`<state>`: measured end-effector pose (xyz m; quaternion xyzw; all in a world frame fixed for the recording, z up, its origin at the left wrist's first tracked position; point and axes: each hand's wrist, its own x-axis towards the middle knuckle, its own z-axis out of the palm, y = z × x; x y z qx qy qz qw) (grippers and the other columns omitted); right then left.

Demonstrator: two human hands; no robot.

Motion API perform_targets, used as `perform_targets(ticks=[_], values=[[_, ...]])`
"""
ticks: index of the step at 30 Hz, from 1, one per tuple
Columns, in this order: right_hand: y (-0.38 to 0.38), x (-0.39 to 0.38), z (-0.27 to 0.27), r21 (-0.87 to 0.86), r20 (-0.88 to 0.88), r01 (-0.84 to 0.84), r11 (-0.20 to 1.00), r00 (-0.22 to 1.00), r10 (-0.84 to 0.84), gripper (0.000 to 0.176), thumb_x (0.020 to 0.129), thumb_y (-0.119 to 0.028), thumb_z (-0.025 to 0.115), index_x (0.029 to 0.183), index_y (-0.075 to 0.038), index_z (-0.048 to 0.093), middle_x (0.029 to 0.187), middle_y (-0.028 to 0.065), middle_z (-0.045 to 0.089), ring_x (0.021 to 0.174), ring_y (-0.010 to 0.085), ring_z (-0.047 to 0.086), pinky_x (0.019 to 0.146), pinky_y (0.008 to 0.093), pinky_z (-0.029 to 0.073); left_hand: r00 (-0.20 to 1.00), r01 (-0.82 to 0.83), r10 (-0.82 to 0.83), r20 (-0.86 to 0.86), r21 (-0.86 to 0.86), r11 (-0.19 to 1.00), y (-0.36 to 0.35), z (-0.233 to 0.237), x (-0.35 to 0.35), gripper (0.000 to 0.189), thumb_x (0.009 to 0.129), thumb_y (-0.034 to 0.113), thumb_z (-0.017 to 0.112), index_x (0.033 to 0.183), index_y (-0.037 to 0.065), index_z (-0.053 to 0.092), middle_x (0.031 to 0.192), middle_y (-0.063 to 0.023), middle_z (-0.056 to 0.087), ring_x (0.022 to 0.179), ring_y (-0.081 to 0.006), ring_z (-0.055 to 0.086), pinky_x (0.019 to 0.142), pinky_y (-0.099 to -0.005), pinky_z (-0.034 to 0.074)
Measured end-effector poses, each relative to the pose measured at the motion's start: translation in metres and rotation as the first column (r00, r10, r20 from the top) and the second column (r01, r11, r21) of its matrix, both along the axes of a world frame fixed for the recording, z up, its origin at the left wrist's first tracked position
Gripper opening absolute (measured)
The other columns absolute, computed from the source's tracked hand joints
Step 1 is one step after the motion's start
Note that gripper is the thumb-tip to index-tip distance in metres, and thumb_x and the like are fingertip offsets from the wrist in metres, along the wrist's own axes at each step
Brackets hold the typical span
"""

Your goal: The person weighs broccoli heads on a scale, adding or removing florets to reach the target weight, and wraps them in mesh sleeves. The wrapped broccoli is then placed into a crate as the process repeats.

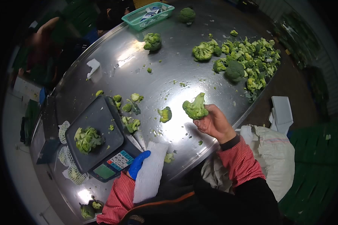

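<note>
In my right hand (pixel 215 123) is a broccoli floret (pixel 195 107), its pale stalk pointing up; my fingers and thumb close on its side. My left hand (pixel 138 165), in a blue glove, grips a white foam net sleeve (pixel 151 173) that hangs flat beside the scale. Next to that hand stands a digital scale (pixel 95 123) with a dark tray and a keypad. On the tray lies a leafy broccoli head (pixel 87 140). A smaller yellowish broccoli piece (pixel 164 114) rests on the steel table (pixel 154 82) between my hands.
A heap of broccoli trimmings (pixel 257 60) covers the table's far right. A green basket (pixel 148 15) and a broccoli head (pixel 152 41) are at the back. Netted pieces (pixel 76 175) lie left of the scale. A white sack (pixel 276 157) stands at right. Another person (pixel 45 41) is at upper left.
</note>
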<state>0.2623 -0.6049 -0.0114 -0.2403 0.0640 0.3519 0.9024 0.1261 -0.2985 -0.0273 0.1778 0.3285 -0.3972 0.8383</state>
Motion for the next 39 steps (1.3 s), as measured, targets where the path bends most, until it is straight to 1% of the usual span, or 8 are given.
perform_targets(ticks=[7,10,12,16,24,34,38,39], values=[[0.021,-0.012,-0.013,-0.356,0.226,0.024,0.934,0.972,0.061,0.030,0.093,-0.024,0.047,0.108,0.001,0.055,0.081,0.0079,0.062,0.063,0.0113,0.058,0.050,0.0220,0.044,0.996,-0.011,0.013,0.094,-0.028,1.000,0.032,-0.030,-0.024,0.048,0.088,0.032,0.055,0.127,0.004,0.050,0.102,-0.0159,0.064,0.087,-0.0289,0.064,0.076,-0.0415,0.053],[-0.005,-0.001,-0.060,-0.869,0.351,0.265,0.417,0.925,0.143,0.039,0.086,-0.029,0.055,0.110,0.001,0.055,0.074,0.0090,0.061,0.062,0.0149,0.058,0.056,0.0275,0.048,0.998,-0.038,0.041,0.058,-0.049,0.998,0.031,-0.037,-0.023,0.048,0.089,0.031,0.054,0.127,0.004,0.050,0.104,-0.0163,0.064,0.087,-0.0299,0.063,0.077,-0.0425,0.053],[-0.023,0.002,-0.060,-0.892,0.397,0.446,-0.067,0.848,0.352,0.049,0.079,-0.036,0.060,0.113,-0.001,0.054,0.075,0.0134,0.063,0.066,0.0253,0.063,0.063,0.0365,0.050,0.999,-0.042,0.044,0.031,-0.064,0.997,0.027,-0.037,-0.018,0.047,0.089,0.031,0.054,0.127,0.003,0.050,0.104,-0.0165,0.064,0.088,-0.0307,0.063,0.077,-0.0434,0.053],[-0.055,0.022,-0.061,-0.812,0.130,0.472,-0.344,0.720,0.681,0.047,0.078,-0.043,0.060,0.106,-0.006,0.059,0.082,0.0159,0.066,0.078,0.0328,0.064,0.068,0.0413,0.051,0.999,-0.030,0.030,-0.014,-0.017,0.999,0.014,-0.034,-0.001,0.048,0.089,0.033,0.054,0.127,0.003,0.050,0.106,-0.0166,0.063,0.089,-0.0318,0.063,0.080,-0.0445,0.052],[-0.087,0.188,-0.039,-0.410,0.488,0.812,-0.415,0.579,0.653,0.031,0.079,-0.024,0.067,0.103,-0.007,0.059,0.081,0.0137,0.063,0.075,0.0326,0.062,0.064,0.0412,0.050,0.998,0.005,0.001,-0.058,0.110,0.994,-0.010,-0.039,0.026,0.049,0.088,0.030,0.053,0.128,0.002,0.049,0.110,-0.0168,0.062,0.096,-0.0315,0.061,0.086,-0.0435,0.049],[-0.118,0.321,-0.084,-0.288,0.295,0.690,-0.664,0.723,0.624,0.035,0.075,-0.024,0.067,0.107,-0.012,0.058,0.093,0.0131,0.061,0.096,0.0322,0.057,0.079,0.0480,0.042,0.989,-0.043,0.082,-0.123,0.286,0.957,-0.013,-0.052,0.048,0.050,0.087,0.030,0.053,0.128,0.002,0.049,0.110,-0.0161,0.062,0.096,-0.0296,0.061,0.087,-0.0402,0.049],[-0.113,0.279,-0.053,-0.323,0.527,0.743,-0.586,0.655,0.541,0.037,0.074,-0.027,0.067,0.099,-0.002,0.057,0.084,0.0106,0.062,0.081,0.0249,0.060,0.070,0.0392,0.047,0.991,0.030,0.014,-0.134,0.319,0.947,-0.025,-0.046,0.058,0.051,0.086,0.033,0.055,0.126,0.002,0.051,0.109,-0.0160,0.062,0.096,-0.0302,0.061,0.086,-0.0413,0.049],[-0.115,0.268,-0.055,-0.559,0.589,0.723,-0.405,0.690,0.420,0.035,0.076,-0.029,0.066,0.098,-0.002,0.057,0.082,0.0093,0.062,0.076,0.0218,0.059,0.066,0.0359,0.047,0.990,0.029,0.012,-0.142,0.285,0.958,-0.028,-0.044,0.062,0.051,0.086,0.034,0.056,0.125,0.002,0.051,0.108,-0.0160,0.063,0.095,-0.0303,0.061,0.085,-0.0417,0.050]])
